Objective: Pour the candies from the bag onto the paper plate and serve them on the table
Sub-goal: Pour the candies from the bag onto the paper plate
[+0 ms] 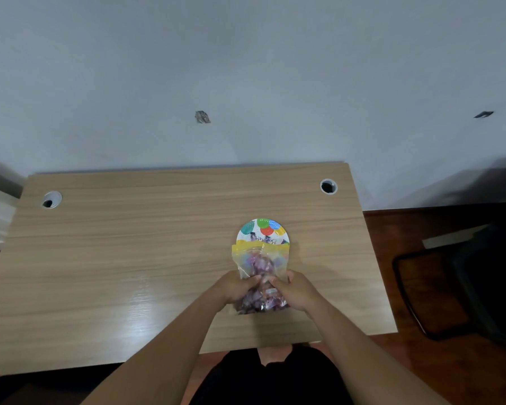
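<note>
A clear plastic bag with a yellow zip top lies on the wooden table, its top end resting over the near half of a round paper plate printed with coloured balloons. Purple-wrapped candies fill the bag's lower part. My left hand grips the bag's left side and my right hand grips its right side, both near the middle of the bag. The plate's near half is hidden under the bag.
Two round cable holes sit near the table's far corners, one on the left and one on the right. A grey wall stands behind the table. A dark chair is on the floor to the right.
</note>
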### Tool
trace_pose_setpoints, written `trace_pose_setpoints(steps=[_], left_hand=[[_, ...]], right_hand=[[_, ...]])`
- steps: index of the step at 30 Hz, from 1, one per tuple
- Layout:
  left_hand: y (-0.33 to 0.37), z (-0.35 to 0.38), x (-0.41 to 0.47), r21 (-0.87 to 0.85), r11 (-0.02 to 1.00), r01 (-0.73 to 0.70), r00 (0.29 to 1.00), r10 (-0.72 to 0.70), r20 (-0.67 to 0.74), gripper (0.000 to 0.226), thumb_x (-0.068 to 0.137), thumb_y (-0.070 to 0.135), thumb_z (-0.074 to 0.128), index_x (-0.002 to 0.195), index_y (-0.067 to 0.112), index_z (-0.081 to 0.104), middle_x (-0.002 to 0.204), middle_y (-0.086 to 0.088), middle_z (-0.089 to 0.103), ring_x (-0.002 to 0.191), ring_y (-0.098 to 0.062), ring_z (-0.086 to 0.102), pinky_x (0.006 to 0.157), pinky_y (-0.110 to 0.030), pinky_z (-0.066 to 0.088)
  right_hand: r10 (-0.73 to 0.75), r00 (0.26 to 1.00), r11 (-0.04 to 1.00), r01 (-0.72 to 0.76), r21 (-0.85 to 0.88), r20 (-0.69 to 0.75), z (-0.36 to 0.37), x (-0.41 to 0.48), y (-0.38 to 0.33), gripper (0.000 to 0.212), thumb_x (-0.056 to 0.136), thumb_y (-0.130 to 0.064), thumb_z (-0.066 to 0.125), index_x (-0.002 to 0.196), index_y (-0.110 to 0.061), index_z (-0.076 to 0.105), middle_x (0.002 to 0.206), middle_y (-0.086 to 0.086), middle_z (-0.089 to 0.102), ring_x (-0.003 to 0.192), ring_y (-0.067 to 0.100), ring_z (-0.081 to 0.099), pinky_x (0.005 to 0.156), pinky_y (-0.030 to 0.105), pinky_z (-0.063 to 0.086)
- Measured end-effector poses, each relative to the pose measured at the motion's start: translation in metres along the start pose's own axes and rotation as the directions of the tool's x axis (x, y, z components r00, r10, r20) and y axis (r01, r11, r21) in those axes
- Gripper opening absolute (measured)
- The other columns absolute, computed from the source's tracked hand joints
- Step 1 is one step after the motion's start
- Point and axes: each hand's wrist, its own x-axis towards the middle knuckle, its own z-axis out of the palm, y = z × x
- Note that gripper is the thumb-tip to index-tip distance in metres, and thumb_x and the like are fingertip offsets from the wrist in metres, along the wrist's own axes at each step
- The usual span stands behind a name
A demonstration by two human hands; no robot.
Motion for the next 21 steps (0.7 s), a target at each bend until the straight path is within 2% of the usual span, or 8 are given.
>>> trace_pose_setpoints(steps=[2,5,7,10,13,17,19,21], left_hand=[[0.000,0.001,0.000,-0.001,1.000,0.002,1.000,-0.002,-0.001,0.044,0.096,0.054,0.071,0.124,0.020,0.078,0.117,-0.007,0.081,0.103,-0.022,0.076,0.087,-0.032,0.060],[-0.003,0.001,0.002,0.017,1.000,0.002,1.000,-0.002,-0.009,0.042,0.093,0.058,0.072,0.107,0.020,0.080,0.103,-0.006,0.082,0.079,-0.017,0.073,0.070,-0.028,0.056],[-0.005,0.001,0.003,0.004,1.000,0.008,1.000,-0.008,-0.014,0.048,0.089,0.063,0.072,0.107,0.019,0.081,0.103,-0.004,0.083,0.087,-0.020,0.078,0.083,-0.036,0.065],[-0.009,0.000,0.004,-0.009,1.000,0.012,1.000,-0.012,-0.019,0.052,0.087,0.064,0.072,0.112,0.019,0.081,0.109,-0.004,0.084,0.103,-0.024,0.079,0.100,-0.045,0.063],[-0.011,0.000,0.007,-0.006,1.000,-0.017,0.999,0.017,-0.047,0.052,0.085,0.065,0.072,0.113,0.022,0.082,0.109,-0.002,0.084,0.103,-0.022,0.079,0.100,-0.041,0.062],[-0.012,-0.001,0.006,-0.019,0.999,-0.035,0.997,0.034,-0.072,0.033,0.093,0.052,0.075,0.095,0.020,0.081,0.104,-0.004,0.084,0.099,-0.022,0.079,0.088,-0.033,0.059],[-0.012,-0.001,0.004,-0.025,0.999,-0.044,0.996,0.042,-0.078,0.026,0.094,0.049,0.075,0.088,0.024,0.078,0.104,-0.005,0.084,0.099,-0.022,0.078,0.083,-0.031,0.056],[-0.012,-0.001,0.003,-0.041,0.997,-0.060,0.995,0.056,-0.080,0.021,0.095,0.047,0.076,0.085,0.028,0.077,0.106,-0.006,0.084,0.103,-0.023,0.078,0.086,-0.032,0.056]], right_hand=[[0.004,1.000,1.000,-0.005,-0.013,-0.001,0.000,-0.001,-0.001,0.036,0.099,-0.045,0.069,0.090,-0.010,0.070,0.074,-0.003,0.068,0.066,0.013,0.062,0.063,0.027,0.045],[0.005,1.000,1.000,-0.006,-0.016,-0.012,-0.001,-0.003,-0.004,0.031,0.101,-0.037,0.069,0.076,-0.021,0.061,0.065,-0.008,0.061,0.057,0.004,0.054,0.053,0.021,0.039],[0.006,1.000,1.000,-0.006,-0.006,-0.007,-0.001,-0.003,-0.003,0.030,0.101,-0.037,0.069,0.077,-0.020,0.066,0.063,-0.009,0.062,0.057,0.005,0.055,0.052,0.021,0.040],[-0.001,1.000,1.000,0.001,0.007,0.008,-0.001,-0.004,-0.003,0.028,0.101,-0.038,0.068,0.090,-0.013,0.075,0.064,-0.008,0.062,0.056,0.006,0.055,0.055,0.024,0.042],[-0.003,1.000,1.000,0.003,0.020,0.004,0.000,-0.005,-0.004,0.025,0.102,-0.038,0.068,0.087,-0.018,0.070,0.070,-0.008,0.064,0.060,0.007,0.057,0.054,0.022,0.041],[0.010,1.000,0.999,-0.010,0.036,-0.005,0.001,-0.006,-0.005,0.035,0.100,-0.042,0.068,0.106,-0.008,0.075,0.088,0.004,0.075,0.075,0.017,0.065,0.063,0.029,0.045],[0.017,1.000,0.999,-0.017,0.031,-0.007,0.002,-0.007,-0.005,0.036,0.100,-0.042,0.068,0.106,-0.007,0.075,0.085,0.004,0.073,0.073,0.017,0.063,0.063,0.030,0.044],[0.029,1.000,0.999,-0.029,0.039,-0.003,0.003,-0.007,-0.003,0.033,0.099,-0.040,0.067,0.104,-0.008,0.076,0.079,-0.001,0.070,0.070,0.017,0.061,0.063,0.030,0.044]])
